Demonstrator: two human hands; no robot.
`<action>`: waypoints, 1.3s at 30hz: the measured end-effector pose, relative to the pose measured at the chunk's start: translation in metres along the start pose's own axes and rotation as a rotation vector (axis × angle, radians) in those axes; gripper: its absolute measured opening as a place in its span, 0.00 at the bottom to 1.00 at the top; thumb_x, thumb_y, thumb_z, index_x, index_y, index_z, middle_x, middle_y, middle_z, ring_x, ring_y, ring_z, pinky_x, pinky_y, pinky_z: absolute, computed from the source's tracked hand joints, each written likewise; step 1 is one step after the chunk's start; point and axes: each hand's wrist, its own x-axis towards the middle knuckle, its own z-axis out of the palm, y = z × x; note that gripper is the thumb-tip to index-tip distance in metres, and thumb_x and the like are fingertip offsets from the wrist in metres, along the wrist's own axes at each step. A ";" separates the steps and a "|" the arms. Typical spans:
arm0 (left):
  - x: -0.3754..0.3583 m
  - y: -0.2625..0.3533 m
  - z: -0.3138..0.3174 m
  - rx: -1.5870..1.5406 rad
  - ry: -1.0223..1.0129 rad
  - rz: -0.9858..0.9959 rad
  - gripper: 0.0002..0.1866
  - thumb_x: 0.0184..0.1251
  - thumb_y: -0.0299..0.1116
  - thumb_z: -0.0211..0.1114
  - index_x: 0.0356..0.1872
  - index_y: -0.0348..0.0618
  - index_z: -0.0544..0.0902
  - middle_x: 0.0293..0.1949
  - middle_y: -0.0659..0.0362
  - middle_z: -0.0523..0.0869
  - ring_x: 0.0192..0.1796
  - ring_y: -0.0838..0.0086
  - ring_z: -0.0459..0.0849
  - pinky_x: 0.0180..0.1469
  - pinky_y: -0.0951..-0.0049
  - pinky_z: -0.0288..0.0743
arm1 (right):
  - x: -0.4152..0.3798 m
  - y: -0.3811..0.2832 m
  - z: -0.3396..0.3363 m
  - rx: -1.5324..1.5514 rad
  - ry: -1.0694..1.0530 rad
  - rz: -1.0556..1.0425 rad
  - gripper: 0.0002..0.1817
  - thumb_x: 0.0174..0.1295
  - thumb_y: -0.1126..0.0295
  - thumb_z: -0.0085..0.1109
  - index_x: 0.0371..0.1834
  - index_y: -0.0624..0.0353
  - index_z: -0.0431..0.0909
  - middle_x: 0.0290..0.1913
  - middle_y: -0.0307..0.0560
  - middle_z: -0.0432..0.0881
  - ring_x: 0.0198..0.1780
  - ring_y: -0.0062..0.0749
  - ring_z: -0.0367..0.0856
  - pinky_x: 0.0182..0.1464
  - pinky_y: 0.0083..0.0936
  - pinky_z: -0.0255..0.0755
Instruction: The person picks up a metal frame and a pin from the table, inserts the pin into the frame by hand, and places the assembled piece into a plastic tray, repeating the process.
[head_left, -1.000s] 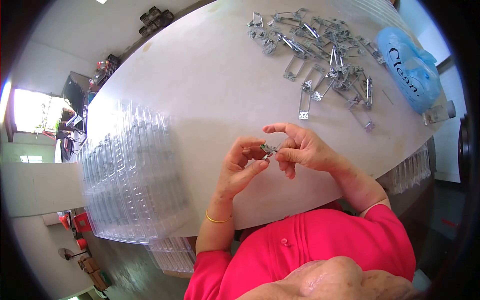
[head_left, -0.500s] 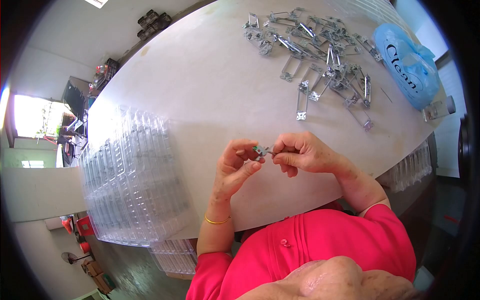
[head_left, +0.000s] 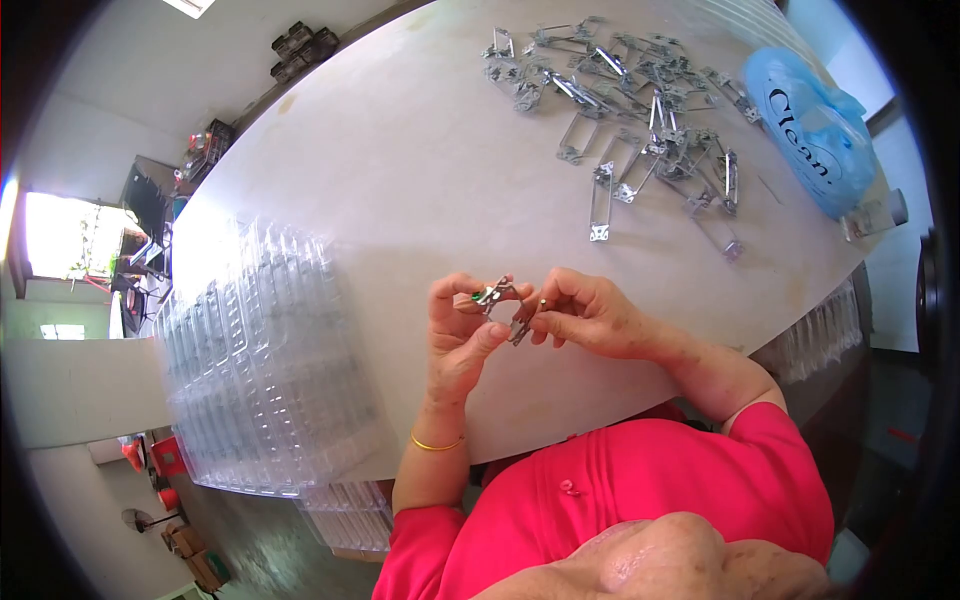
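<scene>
Between the fingers and thumb of my left hand (head_left: 460, 335) is a small metal bracket (head_left: 493, 295), held tilted above the table (head_left: 420, 180). A green spot shows beside it at the fingertips. My right hand (head_left: 590, 315) is pinched at the bracket's right side, with a small brass-coloured tip showing at the fingers. What exactly this pinch holds is too small to tell. Beyond my hands lies a heap of similar metal brackets (head_left: 600, 205), some with long thin frames.
Stacked clear plastic trays (head_left: 260, 360) stand on the table's left part. A blue plastic bag (head_left: 810, 130) lies at the right edge, with a clear bottle (head_left: 875, 216) beside it. A thin rod lies near the heap. More clear trays (head_left: 825, 335) are below the right edge.
The bracket has turned in my left hand and more of its frame shows. My right hand has shifted slightly left and down.
</scene>
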 end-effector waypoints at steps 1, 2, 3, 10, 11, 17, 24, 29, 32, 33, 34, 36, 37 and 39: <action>0.001 -0.001 0.000 -0.006 -0.007 0.000 0.27 0.70 0.31 0.72 0.63 0.49 0.67 0.54 0.49 0.88 0.60 0.55 0.86 0.78 0.46 0.60 | 0.000 -0.001 0.000 0.000 0.002 0.013 0.06 0.76 0.70 0.60 0.44 0.57 0.73 0.43 0.41 0.85 0.41 0.19 0.84 0.37 0.20 0.77; 0.001 -0.001 0.000 -0.022 -0.005 0.007 0.27 0.70 0.30 0.72 0.63 0.49 0.67 0.54 0.48 0.88 0.61 0.55 0.86 0.78 0.46 0.60 | 0.000 -0.002 0.000 0.001 0.005 0.026 0.07 0.76 0.70 0.61 0.42 0.57 0.72 0.44 0.41 0.86 0.40 0.19 0.84 0.37 0.20 0.77; 0.001 -0.001 -0.001 -0.039 -0.005 0.014 0.27 0.70 0.30 0.72 0.63 0.49 0.67 0.55 0.47 0.88 0.62 0.55 0.85 0.78 0.46 0.59 | 0.000 -0.005 0.000 -0.003 0.016 0.026 0.07 0.76 0.70 0.61 0.42 0.57 0.72 0.44 0.41 0.86 0.40 0.19 0.84 0.37 0.20 0.77; 0.002 -0.001 -0.001 -0.062 -0.028 -0.017 0.27 0.72 0.30 0.70 0.65 0.49 0.67 0.56 0.46 0.88 0.63 0.55 0.84 0.77 0.45 0.60 | 0.000 -0.012 -0.001 -0.036 0.098 0.028 0.10 0.73 0.69 0.65 0.42 0.58 0.72 0.37 0.36 0.81 0.36 0.16 0.81 0.34 0.19 0.76; 0.001 -0.001 -0.001 -0.068 -0.018 -0.029 0.27 0.72 0.30 0.70 0.67 0.48 0.66 0.57 0.46 0.87 0.63 0.55 0.84 0.76 0.45 0.61 | 0.000 -0.011 0.000 -0.041 0.117 -0.029 0.11 0.72 0.69 0.66 0.42 0.58 0.72 0.35 0.36 0.80 0.35 0.16 0.79 0.33 0.20 0.75; 0.001 0.009 0.007 -0.053 0.052 -0.083 0.32 0.73 0.31 0.69 0.73 0.45 0.64 0.58 0.44 0.87 0.63 0.53 0.84 0.75 0.47 0.64 | 0.001 -0.003 -0.006 -0.553 0.237 -0.362 0.09 0.69 0.76 0.67 0.43 0.58 0.73 0.34 0.42 0.82 0.30 0.25 0.79 0.32 0.23 0.71; 0.002 0.006 0.000 -0.122 0.014 -0.094 0.21 0.79 0.36 0.61 0.65 0.35 0.73 0.59 0.41 0.83 0.62 0.51 0.85 0.70 0.48 0.73 | 0.008 -0.003 -0.020 -0.760 0.259 -0.619 0.13 0.63 0.80 0.70 0.42 0.58 0.73 0.37 0.45 0.81 0.33 0.42 0.82 0.32 0.33 0.74; 0.001 0.005 -0.018 -0.045 0.000 -0.173 0.11 0.78 0.31 0.58 0.50 0.34 0.78 0.57 0.41 0.83 0.58 0.53 0.86 0.65 0.47 0.79 | 0.007 -0.008 -0.022 -0.779 0.156 -0.673 0.12 0.62 0.77 0.70 0.41 0.58 0.74 0.36 0.46 0.80 0.30 0.47 0.82 0.30 0.38 0.75; 0.002 0.011 -0.013 0.013 -0.016 -0.306 0.08 0.77 0.31 0.59 0.44 0.35 0.78 0.54 0.43 0.84 0.54 0.59 0.87 0.59 0.55 0.82 | 0.003 -0.007 -0.023 -0.835 0.078 -0.611 0.15 0.59 0.78 0.72 0.44 0.56 0.75 0.39 0.44 0.82 0.37 0.44 0.85 0.33 0.35 0.78; 0.003 0.013 -0.010 0.058 0.009 -0.362 0.07 0.77 0.30 0.61 0.41 0.36 0.77 0.53 0.46 0.85 0.51 0.63 0.87 0.54 0.64 0.83 | 0.003 -0.006 -0.023 -0.833 0.079 -0.609 0.15 0.59 0.78 0.72 0.44 0.56 0.75 0.39 0.44 0.82 0.37 0.44 0.85 0.33 0.35 0.78; 0.003 0.015 -0.008 0.057 0.007 -0.364 0.07 0.77 0.30 0.61 0.41 0.36 0.77 0.53 0.46 0.85 0.51 0.63 0.87 0.54 0.64 0.83 | 0.004 -0.004 -0.024 -0.860 0.056 -0.625 0.14 0.60 0.77 0.71 0.44 0.56 0.75 0.39 0.44 0.82 0.37 0.43 0.85 0.33 0.36 0.78; 0.005 0.019 -0.004 0.165 -0.048 -0.408 0.08 0.77 0.31 0.61 0.43 0.35 0.79 0.49 0.51 0.87 0.46 0.71 0.87 0.48 0.70 0.82 | 0.005 -0.003 -0.025 -0.890 0.040 -0.636 0.14 0.60 0.77 0.71 0.44 0.56 0.75 0.39 0.44 0.82 0.38 0.43 0.85 0.34 0.36 0.78; 0.006 0.020 -0.001 0.158 -0.056 -0.411 0.08 0.77 0.31 0.61 0.43 0.35 0.79 0.49 0.51 0.87 0.46 0.71 0.87 0.48 0.70 0.82 | 0.006 -0.003 -0.023 -0.890 0.035 -0.649 0.11 0.63 0.75 0.69 0.42 0.56 0.74 0.37 0.44 0.80 0.35 0.43 0.83 0.33 0.36 0.77; 0.004 0.019 0.004 0.349 -0.016 -0.450 0.11 0.80 0.34 0.60 0.48 0.34 0.80 0.44 0.55 0.87 0.43 0.76 0.85 0.43 0.75 0.79 | 0.006 -0.003 -0.023 -0.906 0.043 -0.647 0.09 0.66 0.73 0.66 0.40 0.56 0.73 0.35 0.44 0.78 0.33 0.44 0.82 0.32 0.36 0.77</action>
